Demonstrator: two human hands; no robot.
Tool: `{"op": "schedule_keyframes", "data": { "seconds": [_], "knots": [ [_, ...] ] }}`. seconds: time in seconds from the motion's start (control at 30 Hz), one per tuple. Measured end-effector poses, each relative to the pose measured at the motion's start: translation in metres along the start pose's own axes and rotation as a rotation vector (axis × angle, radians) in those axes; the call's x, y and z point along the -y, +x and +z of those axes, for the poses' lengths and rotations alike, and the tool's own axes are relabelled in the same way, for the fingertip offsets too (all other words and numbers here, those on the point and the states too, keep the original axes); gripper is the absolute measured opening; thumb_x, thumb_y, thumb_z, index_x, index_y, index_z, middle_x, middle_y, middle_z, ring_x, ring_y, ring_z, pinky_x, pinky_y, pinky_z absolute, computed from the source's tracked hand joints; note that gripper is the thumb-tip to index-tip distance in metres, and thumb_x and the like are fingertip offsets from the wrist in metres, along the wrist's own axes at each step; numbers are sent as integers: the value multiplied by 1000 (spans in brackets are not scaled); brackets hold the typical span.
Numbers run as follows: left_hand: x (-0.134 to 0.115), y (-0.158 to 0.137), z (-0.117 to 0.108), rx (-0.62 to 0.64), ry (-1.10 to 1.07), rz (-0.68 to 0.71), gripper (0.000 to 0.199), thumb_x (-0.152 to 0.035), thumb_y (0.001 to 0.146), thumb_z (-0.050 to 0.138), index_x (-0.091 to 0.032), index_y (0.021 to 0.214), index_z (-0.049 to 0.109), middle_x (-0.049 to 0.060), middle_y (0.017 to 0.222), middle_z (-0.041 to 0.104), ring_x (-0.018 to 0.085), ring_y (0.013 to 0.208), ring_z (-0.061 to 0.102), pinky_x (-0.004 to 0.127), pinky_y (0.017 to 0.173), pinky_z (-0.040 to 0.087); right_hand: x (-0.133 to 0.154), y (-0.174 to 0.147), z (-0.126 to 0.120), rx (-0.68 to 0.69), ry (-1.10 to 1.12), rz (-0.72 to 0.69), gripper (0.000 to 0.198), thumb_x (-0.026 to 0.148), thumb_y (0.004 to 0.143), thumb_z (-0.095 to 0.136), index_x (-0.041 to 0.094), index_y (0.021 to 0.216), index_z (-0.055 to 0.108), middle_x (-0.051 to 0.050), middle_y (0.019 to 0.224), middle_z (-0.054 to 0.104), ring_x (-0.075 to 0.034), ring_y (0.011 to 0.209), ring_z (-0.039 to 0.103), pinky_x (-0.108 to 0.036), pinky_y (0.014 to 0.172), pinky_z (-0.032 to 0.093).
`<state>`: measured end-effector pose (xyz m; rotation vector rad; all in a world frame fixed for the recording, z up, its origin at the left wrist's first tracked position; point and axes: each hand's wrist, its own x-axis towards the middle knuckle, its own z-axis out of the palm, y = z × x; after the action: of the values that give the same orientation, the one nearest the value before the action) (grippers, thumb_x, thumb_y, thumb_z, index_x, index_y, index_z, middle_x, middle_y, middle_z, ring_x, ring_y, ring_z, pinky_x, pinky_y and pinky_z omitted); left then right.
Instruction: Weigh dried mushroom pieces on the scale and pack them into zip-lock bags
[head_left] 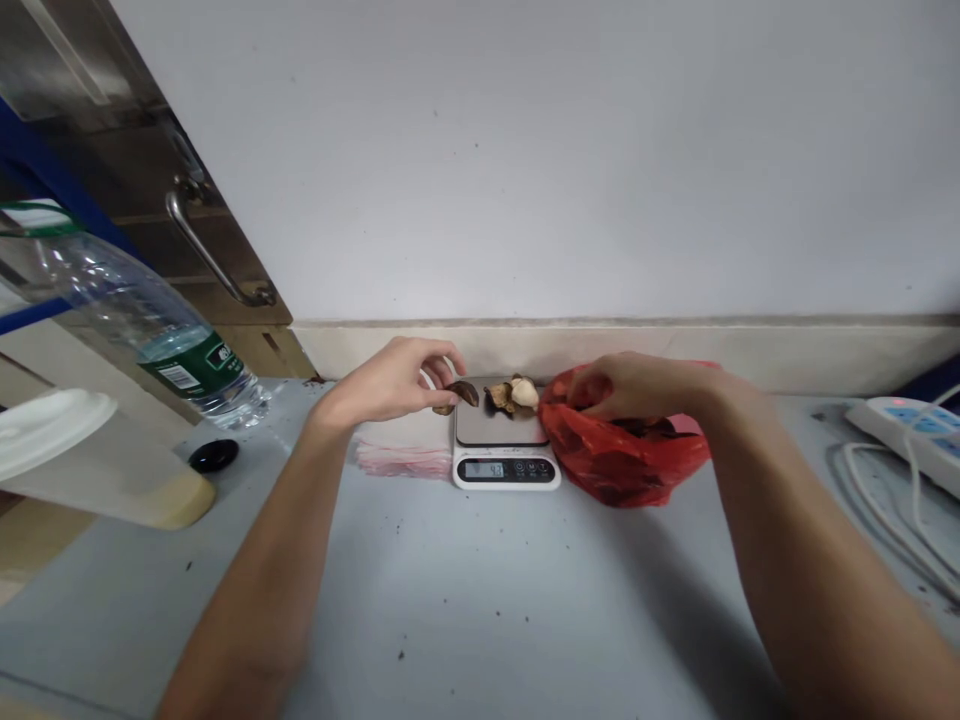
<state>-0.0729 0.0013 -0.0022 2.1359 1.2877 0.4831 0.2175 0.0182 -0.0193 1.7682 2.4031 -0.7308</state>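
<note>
Above the left edge of a small digital kitchen scale (480, 432), my left hand (405, 380) pinches a brown dried mushroom piece (466, 391). On the scale's plate lie more dried mushroom pieces (501, 400), dark and curled, one with a pale side (523, 391). The lit display seems to read about 42. My right hand (622, 385) reaches into the mouth of a red plastic bag (626, 470) standing against the scale's right side. Its fingers are curled and partly hidden by the bag, which has dark pieces inside.
Left of the scale lies a stack of thin pinkish bags (401, 458). A water bottle (187, 360), a lidded plastic container (112, 470) and a black cap (214, 456) stand at the left. A white power strip (911, 425) with cables sits at the right. Behind runs a wall (562, 170).
</note>
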Motion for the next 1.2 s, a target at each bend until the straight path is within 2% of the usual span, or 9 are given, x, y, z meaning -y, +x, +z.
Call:
{"op": "schedule_keyframes", "data": {
  "seconds": [0.1, 0.3, 0.43, 0.6, 0.7, 0.8, 0.9, 1.07, 1.2],
  "knots": [
    [-2, 1, 4, -17, -29, 28, 17, -16, 77, 69, -20, 94, 66, -1, 77, 75, 18, 77, 74, 27, 70, 53, -2, -1, -2, 85, -33, 125, 11, 21, 74, 62, 25, 71, 72, 1, 61, 62, -17, 55, 55, -29, 52, 38],
    [-9, 8, 20, -109, -153, 49, 21, -20, 78, 76, -20, 94, 63, -2, 75, 72, 18, 78, 73, 28, 72, 55, 23, -12, -12, -304, 169, -102, 24, 27, 85, 62, 23, 106, 72, -7, 103, 80, -24, 93, 74, -30, 74, 56],
    [-14, 11, 28, -163, -267, 72, 35, -24, 74, 82, -23, 94, 52, -4, 74, 72, 17, 73, 73, 28, 69, 55, 44, -12, -5, -166, 481, -199, 29, 29, 88, 68, 24, 116, 62, -7, 102, 82, -24, 99, 76, -35, 85, 59],
    [-11, 16, 34, -218, -225, 88, 28, -15, 78, 74, -24, 88, 50, -4, 71, 71, 18, 78, 74, 27, 72, 54, 51, 2, 8, -66, 640, -180, 13, 18, 90, 65, 23, 99, 58, -4, 85, 81, -21, 85, 76, -32, 81, 59],
    [-5, 17, 35, -183, -84, 43, 19, -14, 82, 71, -23, 85, 54, -2, 73, 71, 18, 76, 73, 28, 71, 53, 49, 6, 8, -180, 499, -62, 13, 12, 88, 63, 22, 95, 62, -5, 91, 82, -20, 83, 74, -29, 75, 55],
    [0, 16, 31, 2, 33, 22, 10, -22, 85, 70, -21, 84, 60, 1, 77, 73, 19, 76, 72, 28, 67, 51, 47, 4, 5, -212, 348, -72, 15, 13, 86, 63, 22, 98, 66, -4, 90, 81, -20, 80, 73, -30, 72, 53],
    [4, 15, 26, 78, 91, 1, 4, -24, 87, 66, -20, 87, 65, 3, 81, 75, 20, 77, 72, 28, 67, 50, 50, -1, 5, -114, 268, -220, 13, 12, 86, 61, 21, 91, 69, -4, 86, 79, -20, 80, 73, -30, 74, 54],
    [12, 12, 11, 15, 171, -16, 11, -30, 87, 63, -20, 88, 66, 2, 78, 72, 19, 75, 69, 27, 66, 48, 75, -4, 22, 106, 119, -459, 18, 9, 81, 66, 21, 91, 74, -3, 89, 78, -19, 80, 71, -28, 69, 50],
    [17, 8, 1, 8, 182, -57, 16, -35, 87, 64, -20, 89, 68, 3, 80, 73, 20, 76, 68, 28, 67, 47, 106, -2, 55, 199, 18, -476, 10, 29, 81, 77, 21, 86, 73, -2, 78, 71, -19, 77, 66, -27, 60, 43]
  ]
}}
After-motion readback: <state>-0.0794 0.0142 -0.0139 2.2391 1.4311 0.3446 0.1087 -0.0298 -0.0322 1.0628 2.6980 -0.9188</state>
